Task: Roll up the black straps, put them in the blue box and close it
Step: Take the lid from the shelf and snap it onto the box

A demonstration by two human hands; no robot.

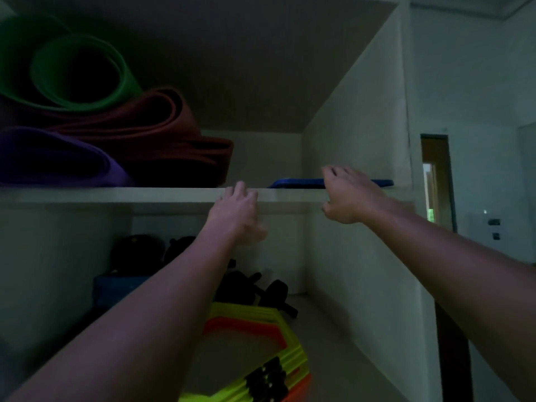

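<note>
On the dim upper shelf (174, 194), the blue box (295, 183) lies flat, long axis left-right, contents hidden; your right hand (348, 195) grasps it, your left hand (236, 216) hovers open.

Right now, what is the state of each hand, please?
Left hand: open, holding nothing, at the shelf edge.
Right hand: fingers over the blue box, thumb below; firm grip cannot be told.
</note>
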